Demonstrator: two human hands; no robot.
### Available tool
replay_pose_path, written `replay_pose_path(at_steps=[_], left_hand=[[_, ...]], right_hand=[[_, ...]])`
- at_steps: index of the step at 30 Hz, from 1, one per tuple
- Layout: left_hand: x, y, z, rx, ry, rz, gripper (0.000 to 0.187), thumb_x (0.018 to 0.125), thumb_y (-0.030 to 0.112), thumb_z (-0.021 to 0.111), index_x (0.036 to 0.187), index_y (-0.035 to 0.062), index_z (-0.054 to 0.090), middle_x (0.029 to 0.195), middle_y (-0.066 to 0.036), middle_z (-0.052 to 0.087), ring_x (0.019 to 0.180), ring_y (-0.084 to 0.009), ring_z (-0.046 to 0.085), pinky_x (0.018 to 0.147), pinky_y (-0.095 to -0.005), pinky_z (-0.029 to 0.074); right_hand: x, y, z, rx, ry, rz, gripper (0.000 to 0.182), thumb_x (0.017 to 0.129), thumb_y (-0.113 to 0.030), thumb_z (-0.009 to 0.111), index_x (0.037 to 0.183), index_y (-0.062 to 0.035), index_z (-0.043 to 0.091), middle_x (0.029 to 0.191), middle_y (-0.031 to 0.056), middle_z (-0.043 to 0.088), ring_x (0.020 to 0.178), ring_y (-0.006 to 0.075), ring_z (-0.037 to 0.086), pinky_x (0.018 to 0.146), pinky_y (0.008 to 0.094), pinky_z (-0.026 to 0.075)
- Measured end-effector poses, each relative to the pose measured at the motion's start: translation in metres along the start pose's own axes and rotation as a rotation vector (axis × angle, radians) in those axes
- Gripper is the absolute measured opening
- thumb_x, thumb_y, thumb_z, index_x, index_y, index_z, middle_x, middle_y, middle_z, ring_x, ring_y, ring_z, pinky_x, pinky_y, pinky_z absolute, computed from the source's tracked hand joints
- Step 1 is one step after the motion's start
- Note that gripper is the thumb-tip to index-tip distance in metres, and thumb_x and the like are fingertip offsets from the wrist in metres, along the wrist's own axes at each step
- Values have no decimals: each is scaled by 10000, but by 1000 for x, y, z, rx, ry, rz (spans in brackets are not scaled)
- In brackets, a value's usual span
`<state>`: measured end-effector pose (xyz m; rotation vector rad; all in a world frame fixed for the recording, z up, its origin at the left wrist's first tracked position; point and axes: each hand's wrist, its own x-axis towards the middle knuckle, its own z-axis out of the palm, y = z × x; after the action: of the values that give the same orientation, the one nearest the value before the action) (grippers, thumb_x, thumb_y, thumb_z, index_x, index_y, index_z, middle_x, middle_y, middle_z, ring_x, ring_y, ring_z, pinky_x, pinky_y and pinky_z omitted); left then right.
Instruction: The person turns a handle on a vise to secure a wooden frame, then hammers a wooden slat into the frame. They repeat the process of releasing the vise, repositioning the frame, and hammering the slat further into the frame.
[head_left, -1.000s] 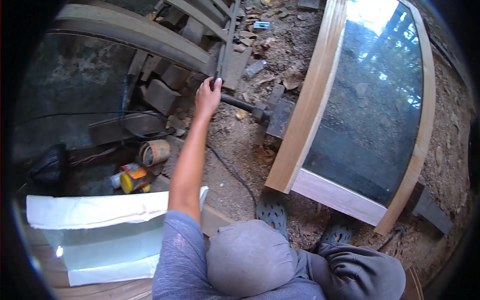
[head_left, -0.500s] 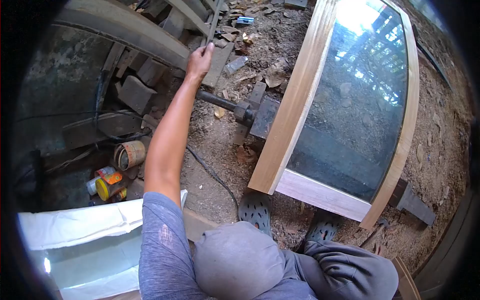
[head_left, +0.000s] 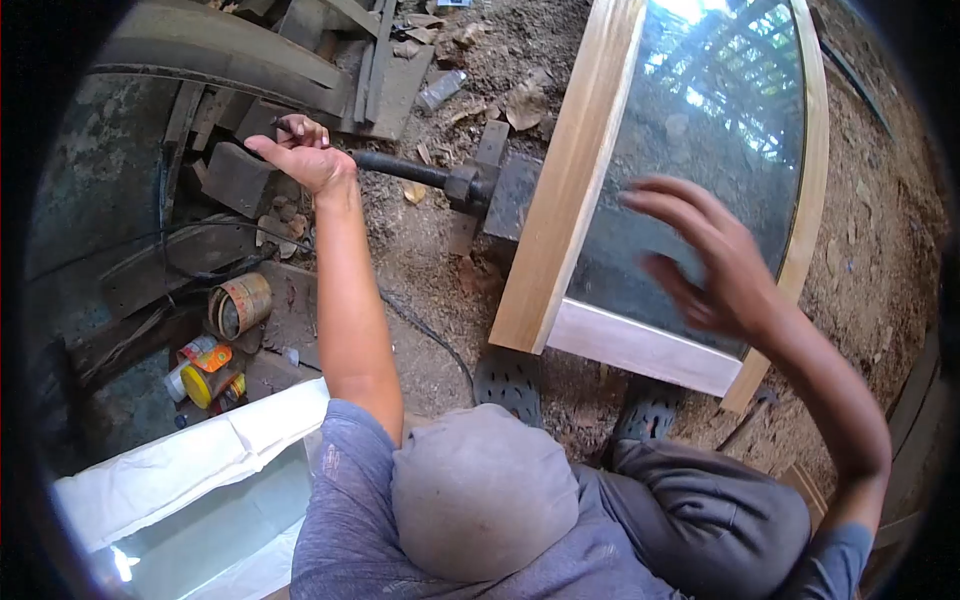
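My left hand (head_left: 305,155) reaches out to the far end of a dark metal screw clamp (head_left: 465,187). Its fingers curl round the clamp's handle, mostly hidden by the hand, with the thumb stuck out to the left. The clamp's block sits against the long wooden side of a glazed wooden window sash (head_left: 565,180), which has one curved side and a paler bottom rail (head_left: 645,345). Over the lower part of the sash's glass (head_left: 690,130) hovers my right hand (head_left: 715,260), slightly blurred, fingers apart and holding nothing.
Tins and jars (head_left: 240,305) stand at the left beside a black cable (head_left: 425,325). Wooden offcuts (head_left: 240,175) are piled at upper left. A glass panel with white wrapping (head_left: 190,460) lies at lower left. Sawdust and dry leaves cover the ground round my shoes (head_left: 508,385).
My left hand has swung left and down at the clamp's end, turning its palm side up. My right hand has come into view over the glass.
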<state>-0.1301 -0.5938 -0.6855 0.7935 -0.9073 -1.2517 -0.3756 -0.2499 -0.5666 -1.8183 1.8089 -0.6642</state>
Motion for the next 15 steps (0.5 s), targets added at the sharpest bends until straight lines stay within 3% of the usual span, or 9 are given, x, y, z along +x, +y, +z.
replay_pose_path(at_steps=[4,6,7,8,10,11,12,14,15], left_hand=[[18,6,-13,56,-104,-86,646,910,711,381,635,126,373,578,17,351,527,-107,304,507,-250,254],[28,19,-23,80,-463,-324,547,979,536,376,624,121,357,572,1,347,564,-149,365,596,-290,340],[22,37,-12,129,-418,-414,453,993,362,346,614,114,340,579,-14,342,601,-204,428,703,-326,388],[34,49,-15,219,-498,-507,422,991,327,328,637,104,382,601,-19,393,710,-229,553,782,-338,420],[51,74,-11,643,-599,-460,384,983,310,328,745,70,512,667,-31,489,899,-237,625,860,-351,443],[57,83,-6,807,-676,-536,381,975,303,341,974,33,610,824,-70,631,1024,-236,629,916,-361,451],[58,90,2,812,-676,-543,381,975,303,341,974,33,610,824,-70,631,1024,-236,629,916,-361,451],[57,101,30,1370,-928,-341,381,962,274,368,1158,46,602,1005,-85,690,1027,-244,639,910,-385,471],[52,106,44,1506,-937,-260,359,943,226,391,1119,42,644,1014,-119,713,980,-247,668,871,-387,500]], right_hand=[[101,14,96,-1,113,-60,446,950,-347,520,1262,-29,533,1248,202,553,1215,367,498,1035,472,395],[137,18,139,12,247,40,438,968,-367,459,1230,-29,553,1202,204,575,1206,369,493,1043,476,369],[149,19,152,-3,272,132,421,969,-361,442,1205,-35,568,1175,203,588,1193,365,498,1037,474,363],[154,14,156,6,271,140,421,969,-361,442,1205,-35,568,1175,203,588,1193,365,498,1037,474,363],[162,10,157,-134,272,284,396,968,-359,422,1131,-43,597,1133,193,607,1163,344,509,1011,468,364],[162,11,161,-170,334,268,380,962,-359,429,1085,-46,607,1121,181,611,1140,326,521,993,461,366],[160,12,164,-164,330,273,380,962,-359,429,1085,-46,607,1121,181,611,1140,326,521,993,461,366],[160,13,162,-111,387,224,376,957,-354,437,1082,-45,611,1122,175,611,1143,326,520,988,469,368],[159,12,162,-106,393,223,376,957,-354,437,1082,-45,611,1122,175,611,1143,326,520,988,469,368]])
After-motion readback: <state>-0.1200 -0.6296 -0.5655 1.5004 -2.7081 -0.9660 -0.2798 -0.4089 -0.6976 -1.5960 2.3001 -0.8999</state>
